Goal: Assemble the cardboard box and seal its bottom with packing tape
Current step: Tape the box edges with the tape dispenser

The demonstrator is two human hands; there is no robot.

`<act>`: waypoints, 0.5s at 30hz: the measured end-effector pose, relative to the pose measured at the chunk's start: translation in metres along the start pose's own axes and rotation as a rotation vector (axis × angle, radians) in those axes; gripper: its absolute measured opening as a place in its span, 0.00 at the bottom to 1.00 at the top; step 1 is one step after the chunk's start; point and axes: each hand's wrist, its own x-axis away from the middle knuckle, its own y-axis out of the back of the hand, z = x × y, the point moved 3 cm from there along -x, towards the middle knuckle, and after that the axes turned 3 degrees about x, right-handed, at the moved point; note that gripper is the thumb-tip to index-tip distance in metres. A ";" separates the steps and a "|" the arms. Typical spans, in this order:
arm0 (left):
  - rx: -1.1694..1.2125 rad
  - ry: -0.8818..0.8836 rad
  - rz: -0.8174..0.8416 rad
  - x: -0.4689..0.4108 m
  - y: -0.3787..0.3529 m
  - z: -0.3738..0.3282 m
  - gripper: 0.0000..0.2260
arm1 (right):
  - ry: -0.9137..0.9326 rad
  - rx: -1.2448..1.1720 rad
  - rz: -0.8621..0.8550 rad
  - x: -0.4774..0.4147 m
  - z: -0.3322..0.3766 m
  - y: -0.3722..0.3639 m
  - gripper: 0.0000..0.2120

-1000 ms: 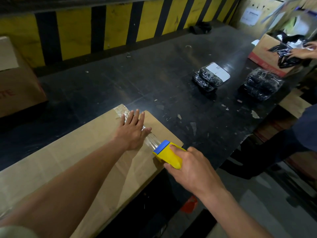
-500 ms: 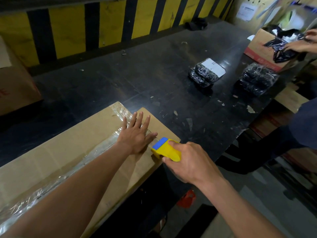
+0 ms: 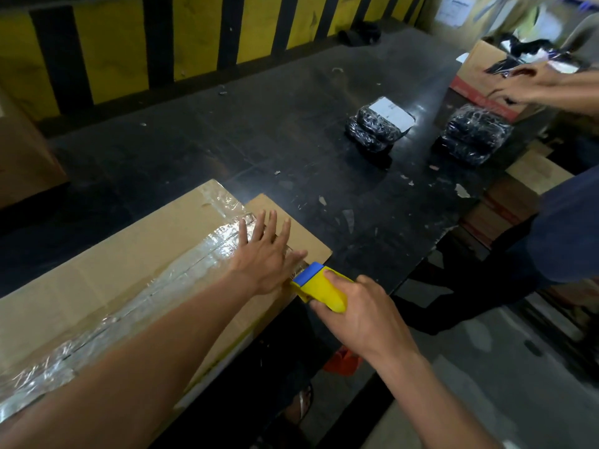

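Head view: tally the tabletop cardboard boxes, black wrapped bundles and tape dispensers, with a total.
Cardboard boxes: 3 (taped box, left box, far-right box)
Black wrapped bundles: 2
Tape dispenser: 1, held in the right hand
Total: 6

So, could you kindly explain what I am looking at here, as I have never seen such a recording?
There is no machine here. The single picture comes from a camera worn on a person's head, looking down at their own two hands. The left hand lies flat, fingers spread, on the clear packing tape that runs along the cardboard box. The right hand grips a yellow and blue tape dispenser at the box's edge. The box lies on a black table. Farther off lie a wrapped bundle with a white label and a second bundle. At the upper right, another person's hand reaches over an open carton.
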 end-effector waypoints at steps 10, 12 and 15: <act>0.001 0.009 0.029 -0.001 -0.006 0.001 0.39 | 0.005 -0.036 0.007 0.015 -0.011 0.011 0.32; 0.003 0.010 0.026 -0.001 -0.006 0.001 0.39 | 0.002 -0.030 0.017 0.019 -0.012 0.010 0.32; -0.004 0.007 0.018 -0.001 -0.007 0.003 0.39 | -0.009 -0.045 0.003 0.025 -0.014 0.005 0.32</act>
